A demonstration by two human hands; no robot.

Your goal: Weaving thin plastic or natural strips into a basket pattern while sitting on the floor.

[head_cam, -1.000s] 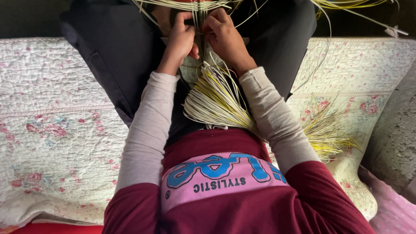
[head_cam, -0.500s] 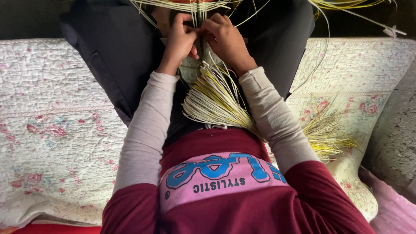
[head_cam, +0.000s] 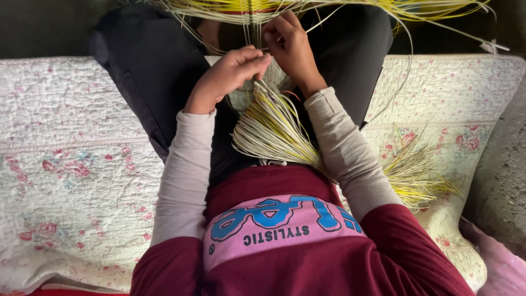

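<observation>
Quilted white floral bedcover (head_cam: pixel 66 164) over the seat, dark wall behind, left hand (head_cam: pixel 227 77) and right hand (head_cam: pixel 290 49) both pinching pale yellow straw strands (head_cam: pixel 274 129) fanned across the lap, loose straw bundle (head_cam: pixel 416 175) on quilt at right

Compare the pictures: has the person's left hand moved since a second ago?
Yes. The left hand has come down and apart from the right hand, nearer the quilt's edge, gripping pale strips.

head-worn view, steeply down, close
</observation>
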